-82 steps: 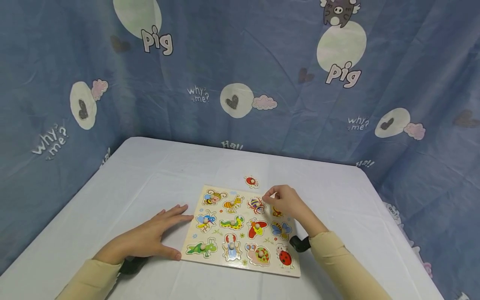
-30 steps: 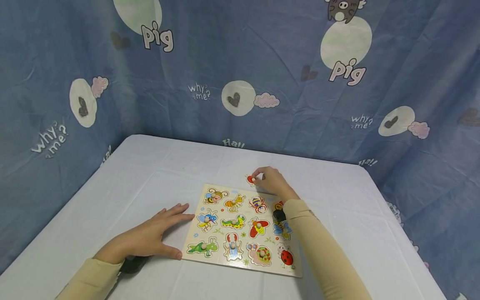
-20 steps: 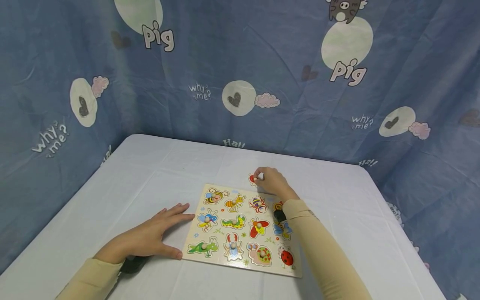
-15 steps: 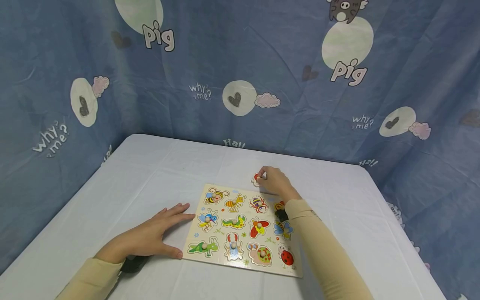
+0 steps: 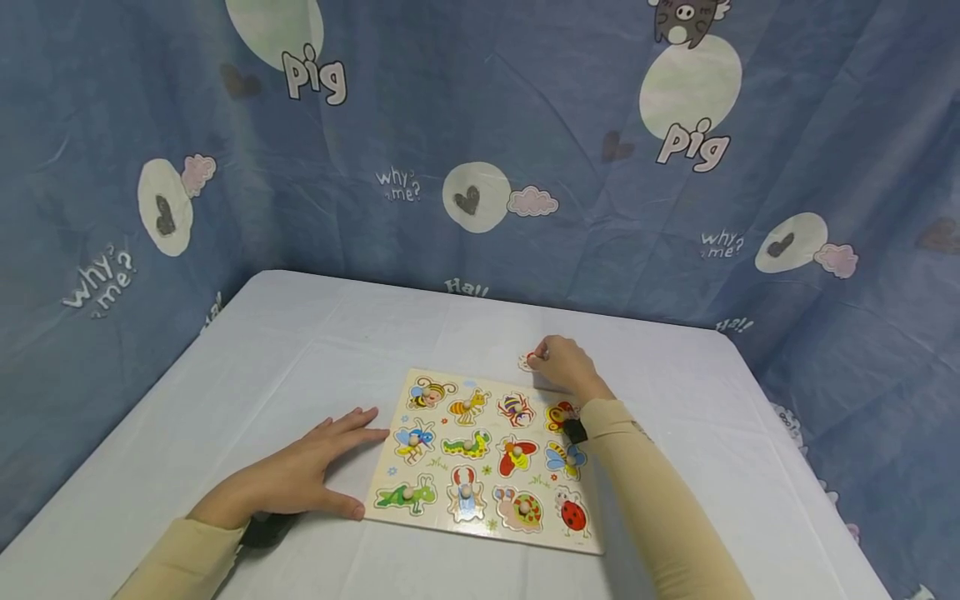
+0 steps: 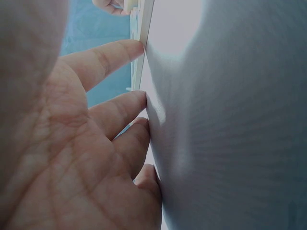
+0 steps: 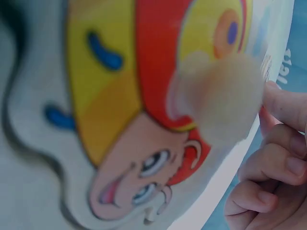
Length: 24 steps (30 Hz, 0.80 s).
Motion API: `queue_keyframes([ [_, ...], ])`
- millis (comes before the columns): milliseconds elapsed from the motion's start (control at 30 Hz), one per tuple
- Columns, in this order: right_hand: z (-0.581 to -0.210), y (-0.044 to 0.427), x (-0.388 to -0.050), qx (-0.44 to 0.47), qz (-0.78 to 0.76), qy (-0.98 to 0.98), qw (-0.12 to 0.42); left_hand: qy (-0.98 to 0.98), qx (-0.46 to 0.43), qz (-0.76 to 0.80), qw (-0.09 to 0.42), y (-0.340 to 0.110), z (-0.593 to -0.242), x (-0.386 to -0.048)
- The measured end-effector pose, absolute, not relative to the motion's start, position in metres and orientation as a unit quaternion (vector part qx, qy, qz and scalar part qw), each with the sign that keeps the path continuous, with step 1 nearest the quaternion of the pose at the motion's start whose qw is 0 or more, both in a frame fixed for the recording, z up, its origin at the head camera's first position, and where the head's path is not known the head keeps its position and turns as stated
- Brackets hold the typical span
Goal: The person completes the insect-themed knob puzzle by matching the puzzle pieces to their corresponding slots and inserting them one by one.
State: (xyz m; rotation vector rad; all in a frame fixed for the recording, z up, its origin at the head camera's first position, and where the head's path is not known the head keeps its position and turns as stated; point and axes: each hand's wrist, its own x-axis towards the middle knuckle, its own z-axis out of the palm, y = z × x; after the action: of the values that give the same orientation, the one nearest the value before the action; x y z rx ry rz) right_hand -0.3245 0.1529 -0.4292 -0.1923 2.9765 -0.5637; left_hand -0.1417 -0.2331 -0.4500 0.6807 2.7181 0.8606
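Observation:
A wooden peg puzzle board (image 5: 491, 467) with insect pieces lies on the table. My left hand (image 5: 300, 467) is spread flat at its left side, with a fingertip and the thumb at the board's edge; in the left wrist view the fingers (image 6: 117, 112) look straight. Just beyond the board's far edge, my right hand (image 5: 566, 367) pinches a small red ladybug puzzle piece (image 5: 524, 362), mostly covered by its fingers. At the board's near right corner is a printed ladybug (image 5: 572, 512) with no knob on it. Close up in the right wrist view is a butterfly piece (image 7: 115, 72) with its knob (image 7: 225, 100).
The white-covered table (image 5: 360, 333) extends around the board. A blue patterned curtain (image 5: 360, 242) hangs behind it and at the sides. My right forearm (image 5: 652, 492) passes over the board's right edge. A dark wrist camera (image 5: 576, 430) sits above the butterfly corner.
My right hand went from above the spider piece to the loose ladybug, took hold of it, and slid it rightward, turning it. The left hand stays in place.

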Motion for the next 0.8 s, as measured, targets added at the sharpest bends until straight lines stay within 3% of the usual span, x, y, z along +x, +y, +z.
queue_keyframes([
  [800, -0.4248, 0.1581, -0.3275, -0.074, -0.192, 0.976, 0.068, 0.920, 0.236, 0.296, 0.097, -0.2344, -0.4515, -0.1420],
])
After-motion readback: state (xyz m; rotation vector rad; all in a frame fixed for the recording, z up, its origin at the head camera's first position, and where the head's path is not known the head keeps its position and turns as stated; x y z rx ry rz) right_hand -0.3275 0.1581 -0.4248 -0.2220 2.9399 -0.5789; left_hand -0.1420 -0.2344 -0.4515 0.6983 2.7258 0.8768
